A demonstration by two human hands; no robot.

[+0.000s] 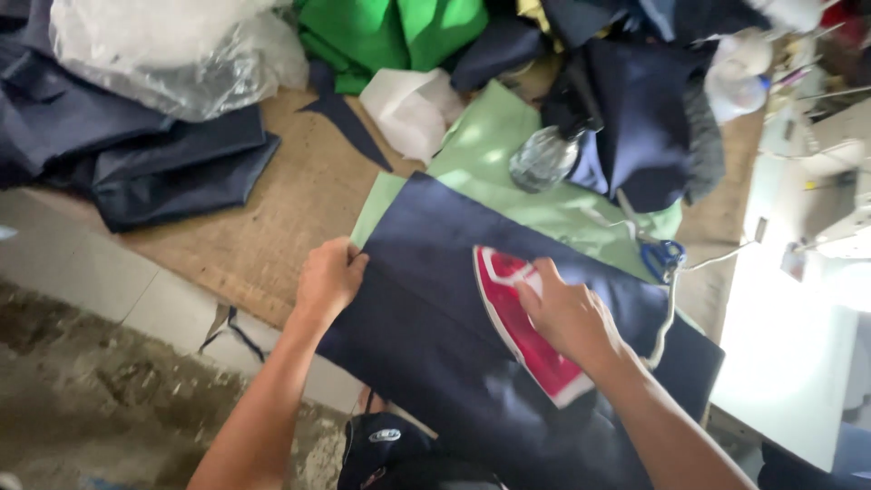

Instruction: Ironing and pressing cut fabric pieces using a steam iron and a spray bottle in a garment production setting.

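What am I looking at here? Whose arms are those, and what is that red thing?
There is no machine here, just a person. The one picture comes from a camera worn on their head, looking down, so the arms are their own. The right hand has its grip on a red and white iron resting on a dark blue cloth. The left hand holds that cloth's edge. Under it lies a light green cloth on a brown work surface. Nearby are blue-handled scissors, a clear bottle, a plastic bag, bright green fabric and more dark cloth piles.
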